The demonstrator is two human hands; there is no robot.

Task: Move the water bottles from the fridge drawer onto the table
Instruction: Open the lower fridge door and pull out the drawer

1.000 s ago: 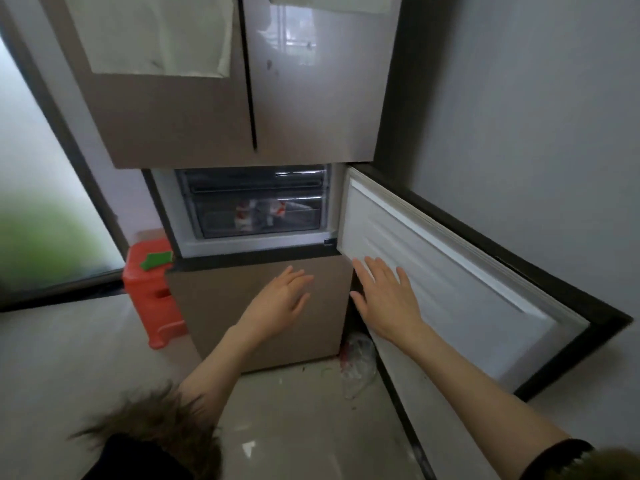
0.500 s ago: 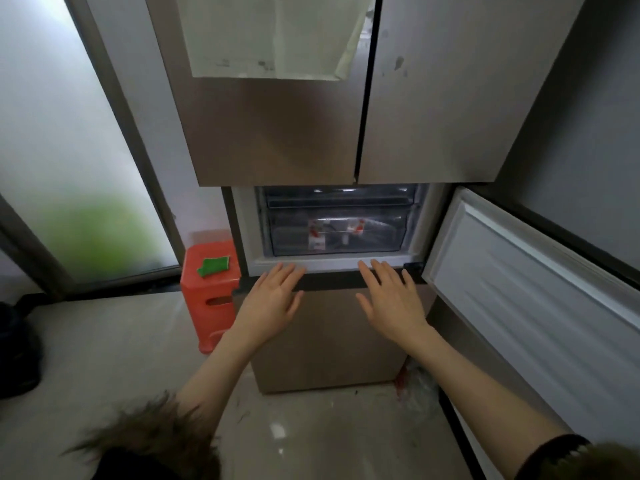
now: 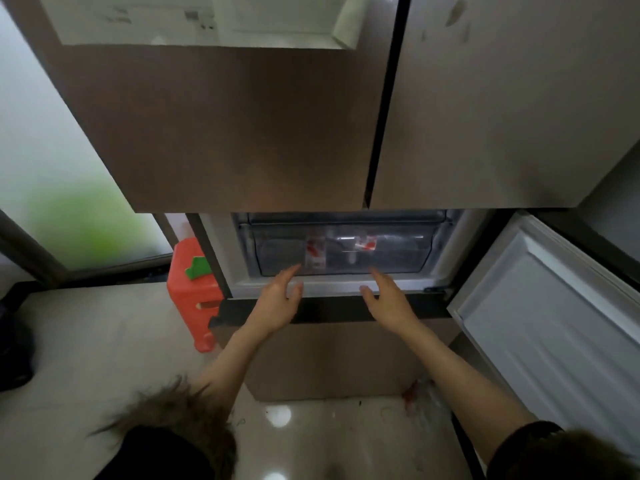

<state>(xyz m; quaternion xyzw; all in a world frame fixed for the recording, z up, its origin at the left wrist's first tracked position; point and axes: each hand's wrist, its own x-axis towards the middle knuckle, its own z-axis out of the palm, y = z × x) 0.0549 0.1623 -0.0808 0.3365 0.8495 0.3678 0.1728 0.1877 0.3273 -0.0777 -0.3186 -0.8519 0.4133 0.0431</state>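
Both hands reaching for the fridge drawer, nothing grabbed yet

Left hand (image 3: pixel 278 299) and right hand (image 3: pixel 386 299) hover at the drawer's front edge, fingers (image 3: pixel 289 271) loose and spread; water bottles (image 3: pixel 316 252) with red labels sit inside the clear fridge drawer (image 3: pixel 398 258).

A clear fridge drawer (image 3: pixel 398 258) holds two water bottles (image 3: pixel 316 252) with red labels; on the pale floor (image 3: pixel 86 341) – left – stands an orange stool (image 3: pixel 194 292).

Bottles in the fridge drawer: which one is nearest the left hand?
The bottle with the upright red label, directly beyond the left hand; the other bottle sits further right, nearer the right hand.
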